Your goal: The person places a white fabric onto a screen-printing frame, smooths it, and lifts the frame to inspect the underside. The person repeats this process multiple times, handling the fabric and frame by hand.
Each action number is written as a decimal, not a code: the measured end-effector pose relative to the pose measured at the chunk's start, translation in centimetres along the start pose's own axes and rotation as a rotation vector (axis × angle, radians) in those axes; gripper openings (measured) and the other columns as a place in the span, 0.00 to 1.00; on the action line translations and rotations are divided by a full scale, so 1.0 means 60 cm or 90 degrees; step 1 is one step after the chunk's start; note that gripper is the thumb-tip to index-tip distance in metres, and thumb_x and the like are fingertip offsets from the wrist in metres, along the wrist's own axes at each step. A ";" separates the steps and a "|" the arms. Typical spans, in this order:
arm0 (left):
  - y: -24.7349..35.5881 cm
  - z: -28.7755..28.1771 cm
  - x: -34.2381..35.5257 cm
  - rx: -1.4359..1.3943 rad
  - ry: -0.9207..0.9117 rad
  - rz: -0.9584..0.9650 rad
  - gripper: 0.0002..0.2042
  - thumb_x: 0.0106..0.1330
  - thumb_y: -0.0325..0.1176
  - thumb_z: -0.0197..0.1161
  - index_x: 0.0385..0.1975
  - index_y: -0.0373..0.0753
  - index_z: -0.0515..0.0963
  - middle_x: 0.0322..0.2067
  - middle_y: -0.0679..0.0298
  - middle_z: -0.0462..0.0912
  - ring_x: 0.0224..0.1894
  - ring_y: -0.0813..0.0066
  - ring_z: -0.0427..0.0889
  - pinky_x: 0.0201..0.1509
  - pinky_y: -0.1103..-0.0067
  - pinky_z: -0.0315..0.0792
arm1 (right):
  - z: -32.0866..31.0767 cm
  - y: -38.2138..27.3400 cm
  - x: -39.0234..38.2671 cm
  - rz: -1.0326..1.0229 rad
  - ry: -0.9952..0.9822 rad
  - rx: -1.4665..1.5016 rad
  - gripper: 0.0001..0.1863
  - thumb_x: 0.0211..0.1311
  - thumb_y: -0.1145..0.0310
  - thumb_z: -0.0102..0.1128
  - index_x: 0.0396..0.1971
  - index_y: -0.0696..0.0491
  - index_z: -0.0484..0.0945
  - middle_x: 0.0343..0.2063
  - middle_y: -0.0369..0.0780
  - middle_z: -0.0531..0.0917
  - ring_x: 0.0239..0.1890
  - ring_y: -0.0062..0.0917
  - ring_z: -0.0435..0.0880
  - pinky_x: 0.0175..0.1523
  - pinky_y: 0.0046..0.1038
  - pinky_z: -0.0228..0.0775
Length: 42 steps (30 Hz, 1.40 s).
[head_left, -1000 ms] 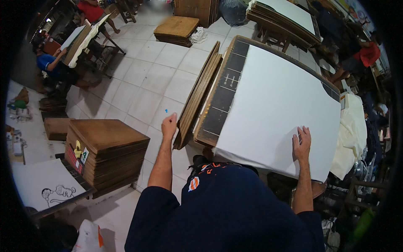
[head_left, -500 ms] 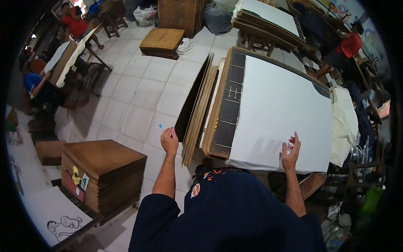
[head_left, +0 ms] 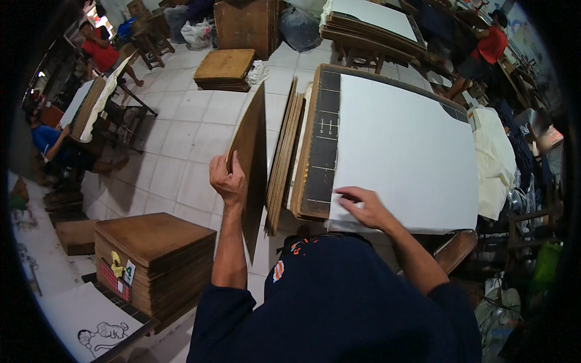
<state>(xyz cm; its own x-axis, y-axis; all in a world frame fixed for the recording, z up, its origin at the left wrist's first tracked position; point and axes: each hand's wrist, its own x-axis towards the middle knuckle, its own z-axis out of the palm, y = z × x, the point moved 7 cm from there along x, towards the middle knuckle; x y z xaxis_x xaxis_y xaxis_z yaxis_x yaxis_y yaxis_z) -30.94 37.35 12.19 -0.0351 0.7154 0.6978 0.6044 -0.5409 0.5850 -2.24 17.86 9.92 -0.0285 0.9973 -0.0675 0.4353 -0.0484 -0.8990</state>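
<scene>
- Left hand (head_left: 228, 180) closed around the near edge of a thin brown wooden board (head_left: 251, 163), thumb on the face towards the person, fingers wrapped behind. Board stands on edge, tilted slightly away from the stack beside it; an edge grip is likely the one hold that keeps so thin a panel upright.
- Board sits at the left side of the work table (head_left: 321, 151), just apart from a row of similar boards leaning on edge (head_left: 283, 163) against that side. Leaning them there keeps them within arm's reach.
- Right hand (head_left: 363, 206) lies flat, fingers spread narrow, on the near left corner of a large white paper sheet (head_left: 405, 151). Palm pressure probably pins the sheet so it does not slide.
- Sheet covers most of the table top; a dark strip with pale ruled marks stays bare along the left edge.
- Low stack of brown boards (head_left: 154, 257) at the person's lower left, a drawing on white paper (head_left: 91, 320) beside it.
- Tiled floor (head_left: 181, 139) beyond; seated people at far left, another person at far right, more board stacks at the back.
</scene>
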 end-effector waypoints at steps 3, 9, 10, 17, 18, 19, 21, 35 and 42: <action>0.135 -0.033 -0.010 0.049 -0.067 0.034 0.09 0.58 0.21 0.64 0.39 0.33 0.81 0.24 0.54 0.74 0.28 0.53 0.73 0.34 0.63 0.66 | 0.110 -0.032 0.092 0.219 -0.092 0.503 0.29 0.70 0.46 0.53 0.55 0.58 0.76 0.46 0.47 0.83 0.48 0.30 0.84 0.50 0.28 0.78; 0.321 -0.073 -0.073 -0.125 -0.228 0.116 0.20 0.55 0.28 0.66 0.49 0.32 0.80 0.29 0.58 0.77 0.33 0.58 0.76 0.38 0.68 0.68 | 0.129 -0.054 0.161 0.403 -0.116 0.657 0.13 0.54 0.63 0.64 0.34 0.56 0.79 0.26 0.40 0.81 0.27 0.27 0.80 0.34 0.26 0.77; 0.315 -0.068 -0.083 -0.184 -0.320 0.079 0.19 0.57 0.30 0.67 0.49 0.33 0.80 0.32 0.56 0.79 0.37 0.57 0.79 0.42 0.69 0.71 | 0.110 -0.044 0.145 0.435 -0.056 0.619 0.12 0.52 0.66 0.62 0.34 0.57 0.79 0.27 0.42 0.82 0.28 0.28 0.82 0.35 0.26 0.77; -0.127 -0.125 -0.178 -0.172 -0.160 -0.334 0.16 0.70 0.34 0.59 0.53 0.34 0.77 0.50 0.50 0.81 0.52 0.58 0.80 0.57 0.68 0.73 | -0.064 -0.043 0.038 0.294 0.103 0.671 0.18 0.47 0.67 0.60 0.39 0.61 0.77 0.33 0.47 0.82 0.34 0.36 0.83 0.43 0.36 0.79; -0.214 -0.160 -0.195 0.116 -0.138 -0.325 0.20 0.72 0.42 0.55 0.53 0.31 0.77 0.52 0.46 0.79 0.53 0.50 0.79 0.60 0.63 0.71 | -0.095 -0.040 0.014 0.233 0.100 0.728 0.19 0.47 0.66 0.60 0.39 0.61 0.77 0.34 0.48 0.82 0.35 0.37 0.83 0.44 0.36 0.79; -0.314 -0.191 -0.239 0.201 -0.187 -0.495 0.28 0.71 0.52 0.53 0.54 0.29 0.76 0.55 0.43 0.76 0.57 0.44 0.75 0.63 0.59 0.67 | -0.127 -0.026 -0.014 0.202 0.111 0.802 0.13 0.50 0.71 0.61 0.36 0.60 0.78 0.34 0.47 0.83 0.35 0.35 0.84 0.42 0.35 0.80; -0.431 -0.223 -0.312 0.389 -0.244 -0.640 0.36 0.67 0.59 0.55 0.59 0.30 0.71 0.57 0.42 0.74 0.58 0.41 0.73 0.61 0.59 0.68 | -0.210 0.019 -0.065 0.081 0.272 0.650 0.07 0.52 0.75 0.62 0.32 0.59 0.79 0.33 0.46 0.84 0.34 0.32 0.84 0.41 0.34 0.80; -0.250 0.142 0.010 -1.059 -0.057 -0.821 0.38 0.69 0.66 0.38 0.67 0.40 0.65 0.65 0.56 0.69 0.66 0.53 0.67 0.68 0.56 0.63 | -0.163 -0.249 -0.204 -0.203 0.630 0.778 0.38 0.42 0.64 0.53 0.57 0.66 0.70 0.48 0.56 0.81 0.42 0.45 0.86 0.47 0.41 0.84; 0.287 0.160 -0.031 -1.337 -0.526 -0.684 0.40 0.69 0.68 0.41 0.64 0.34 0.66 0.63 0.50 0.71 0.64 0.54 0.69 0.69 0.61 0.61 | -0.183 -0.167 -0.194 -0.295 0.494 0.711 0.37 0.37 0.68 0.57 0.56 0.62 0.72 0.45 0.49 0.82 0.44 0.41 0.85 0.47 0.39 0.82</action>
<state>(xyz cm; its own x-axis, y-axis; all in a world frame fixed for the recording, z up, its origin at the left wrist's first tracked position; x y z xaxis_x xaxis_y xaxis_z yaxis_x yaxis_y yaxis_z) -12.83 30.93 17.02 0.8052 0.5809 0.1193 -0.5888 0.7592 0.2775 3.63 7.33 24.49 0.6771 0.6949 0.2422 -0.4088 0.6288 -0.6614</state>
